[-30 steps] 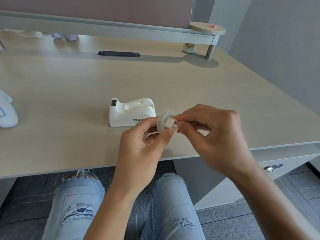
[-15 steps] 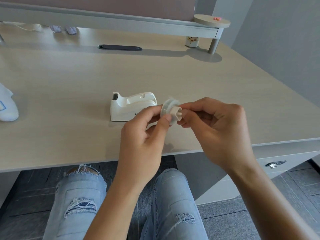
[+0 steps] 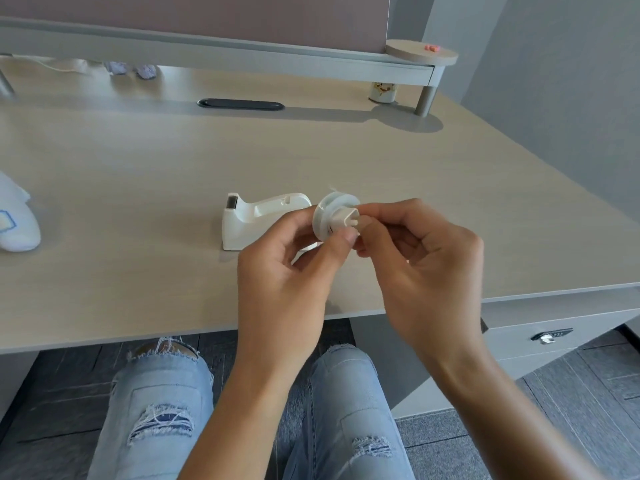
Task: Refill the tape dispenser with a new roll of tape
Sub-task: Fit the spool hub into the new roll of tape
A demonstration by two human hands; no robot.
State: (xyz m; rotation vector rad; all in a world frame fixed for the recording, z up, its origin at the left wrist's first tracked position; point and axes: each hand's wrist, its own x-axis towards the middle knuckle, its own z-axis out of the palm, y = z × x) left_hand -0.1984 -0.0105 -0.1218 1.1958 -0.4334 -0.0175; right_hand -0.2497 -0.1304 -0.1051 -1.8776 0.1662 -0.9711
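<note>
A white tape dispenser stands on the light wooden desk, its cradle with nothing in it and its cutter at the left end. Just in front of its right end I hold a small clear tape roll mounted on a white plastic core. My left hand pinches the roll from below with thumb and fingers. My right hand grips the core's protruding end from the right. Both hands hover above the desk's near edge.
A white object lies at the desk's left edge. A raised shelf runs along the back, with a small jar under its right end and a dark cable slot. A drawer lock sits under the desk at right.
The view has shifted slightly, and the roll with its core has turned a little between my fingers. The dispenser stays in place.
</note>
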